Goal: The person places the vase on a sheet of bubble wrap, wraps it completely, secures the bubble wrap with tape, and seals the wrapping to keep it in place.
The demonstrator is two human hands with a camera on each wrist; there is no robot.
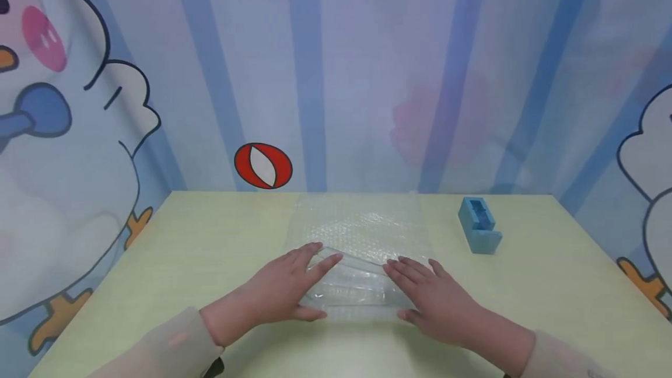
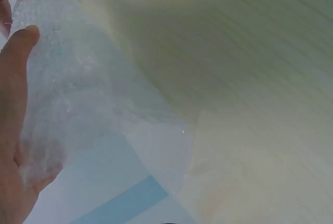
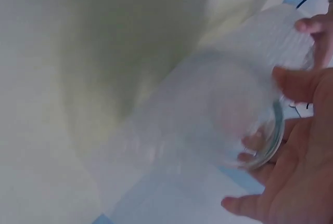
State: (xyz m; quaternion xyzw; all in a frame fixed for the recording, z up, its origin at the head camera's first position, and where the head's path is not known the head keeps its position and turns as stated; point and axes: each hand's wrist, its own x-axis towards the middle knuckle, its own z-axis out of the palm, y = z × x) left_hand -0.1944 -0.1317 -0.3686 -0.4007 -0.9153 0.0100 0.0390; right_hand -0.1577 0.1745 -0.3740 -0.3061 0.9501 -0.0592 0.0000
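A clear glass point(image 3: 278, 130) with a round rim lies on its side, partly rolled in bubble wrap point(image 1: 362, 220). The rest of the sheet stretches flat behind it on the table. My left hand point(image 1: 280, 284) holds the left end of the roll, thumb on the near side and fingers on the far side. At the right end, beside the rim, my right hand point(image 1: 438, 302) holds the glass the same way. In the left wrist view the bubble wrap point(image 2: 88, 89) hides most of the glass, and some left fingers show through the film.
A blue tape dispenser point(image 1: 479, 226) stands at the back right of the pale yellow table point(image 1: 220, 220). A printed cloth backdrop point(image 1: 357, 74) with blue stripes and cartoon birds rises behind the table and along both sides.
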